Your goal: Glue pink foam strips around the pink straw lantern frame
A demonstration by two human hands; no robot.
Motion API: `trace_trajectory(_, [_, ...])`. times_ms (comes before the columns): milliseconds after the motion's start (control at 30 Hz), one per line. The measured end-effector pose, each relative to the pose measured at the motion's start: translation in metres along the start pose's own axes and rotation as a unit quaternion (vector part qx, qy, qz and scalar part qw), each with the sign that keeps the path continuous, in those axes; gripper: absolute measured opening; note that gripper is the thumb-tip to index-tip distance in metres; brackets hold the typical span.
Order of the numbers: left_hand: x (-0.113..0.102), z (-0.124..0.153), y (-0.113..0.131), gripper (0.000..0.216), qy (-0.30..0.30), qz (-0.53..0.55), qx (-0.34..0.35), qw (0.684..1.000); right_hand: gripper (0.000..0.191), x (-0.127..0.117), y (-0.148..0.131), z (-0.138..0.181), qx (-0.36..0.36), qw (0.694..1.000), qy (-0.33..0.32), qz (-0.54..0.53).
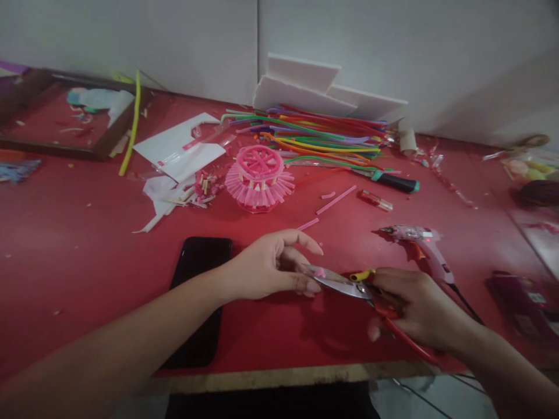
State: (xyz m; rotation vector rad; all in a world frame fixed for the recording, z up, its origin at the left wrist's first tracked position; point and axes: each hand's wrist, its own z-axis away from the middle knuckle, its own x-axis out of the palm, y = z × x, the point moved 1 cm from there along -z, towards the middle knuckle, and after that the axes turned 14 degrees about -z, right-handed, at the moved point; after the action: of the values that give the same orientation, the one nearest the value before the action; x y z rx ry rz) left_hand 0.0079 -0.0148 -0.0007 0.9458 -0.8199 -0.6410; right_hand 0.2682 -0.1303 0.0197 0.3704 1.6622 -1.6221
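Note:
My right hand [419, 311] is closed around the red and yellow handles of a pair of scissors [349, 283], blades pointing left. A small pink straw piece [320, 272] sits at the blades. My left hand [273, 265] pinches that piece between thumb and fingers, with the index finger stretched out. Both hands hover over the red table [65, 250] near its front edge. A round pink straw craft [259, 177] stands further back, beyond my left hand.
A black phone [198, 273] lies under my left wrist. A glue gun [421, 244] rests to the right. A heap of coloured straws [323, 139], white foam boards [305, 87], paper scraps [179, 151], loose pink straw pieces [336, 199] and a wooden tray [56, 116] fill the back.

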Motion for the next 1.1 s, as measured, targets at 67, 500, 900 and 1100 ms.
trace_trajectory(67, [0.0, 0.001, 0.0, 0.042, -0.001, 0.002, -0.012, 1.0, 0.036, 0.001, 0.003, 0.002, -0.03, 0.999, 0.009, 0.023])
trace_trajectory(500, [0.0, -0.001, -0.002, 0.05, 0.009, 0.007, -0.03, 0.999, 0.031, 0.01, 0.014, 0.007, -0.028, 0.996, 0.002, 0.08])
trace_trajectory(900, [-0.002, -0.001, -0.002, 0.048, 0.022, -0.015, -0.009, 1.0, 0.049, 0.01, 0.019, 0.003, -0.002, 0.996, 0.049, 0.081])
trace_trajectory(1100, [-0.002, 0.0, -0.003, 0.047, 0.017, -0.006, 0.002, 1.0, 0.06, 0.003, 0.014, 0.005, 0.045, 0.997, 0.031, 0.058])
